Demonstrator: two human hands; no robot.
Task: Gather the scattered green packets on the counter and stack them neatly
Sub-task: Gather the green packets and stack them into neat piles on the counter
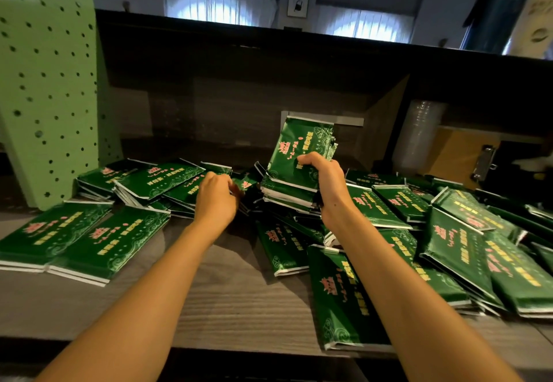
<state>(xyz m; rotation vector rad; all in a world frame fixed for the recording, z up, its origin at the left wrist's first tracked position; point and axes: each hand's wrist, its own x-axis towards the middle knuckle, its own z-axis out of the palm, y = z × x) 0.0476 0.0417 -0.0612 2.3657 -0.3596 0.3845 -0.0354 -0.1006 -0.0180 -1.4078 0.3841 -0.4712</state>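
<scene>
Several green packets with pink and yellow print lie scattered over the grey wooden counter (227,301). My right hand (324,181) grips a bundle of green packets (299,148), held nearly upright above the middle of the heap. My left hand (217,194) reaches into the pile beside it, fingers curled onto a small green packet (247,183); whether it holds it is unclear. A neat flat stack (74,238) lies at the front left, another pile (149,181) behind it. A loose heap (466,244) covers the right side.
A green perforated panel (48,82) stands at the left. A dark raised ledge (299,52) runs behind the counter. At the back right are a stack of clear plastic cups (419,136) and a clipboard (466,154). One packet (344,295) overhangs near the front edge.
</scene>
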